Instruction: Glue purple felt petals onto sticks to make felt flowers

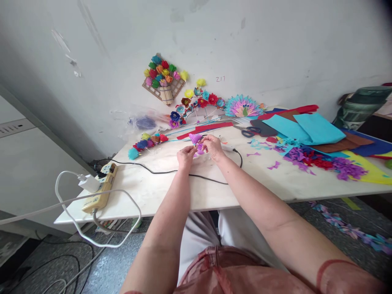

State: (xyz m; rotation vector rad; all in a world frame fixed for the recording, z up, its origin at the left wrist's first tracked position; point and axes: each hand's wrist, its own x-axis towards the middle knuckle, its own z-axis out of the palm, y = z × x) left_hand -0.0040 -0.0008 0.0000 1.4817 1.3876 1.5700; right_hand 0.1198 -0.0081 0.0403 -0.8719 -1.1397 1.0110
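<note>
Purple paper flower (195, 139) above the bench (147, 200), one o'clock from my left hand (185, 157), the nearer, pinching its base; long axis looks roughly upright. My right hand (213, 148): flower's four o'clock, fingers curled, can't tell if gripping.

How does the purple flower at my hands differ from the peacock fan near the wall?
Size: the purple flower is small; the peacock fan is much wider.
Colour: the flower looks purple all over, while the fan mixes blue, pink and peach.
Place: the flower is pinched in your left hand; the fan sits at the back, untouched.
Both are brightly coloured crafts.
</note>
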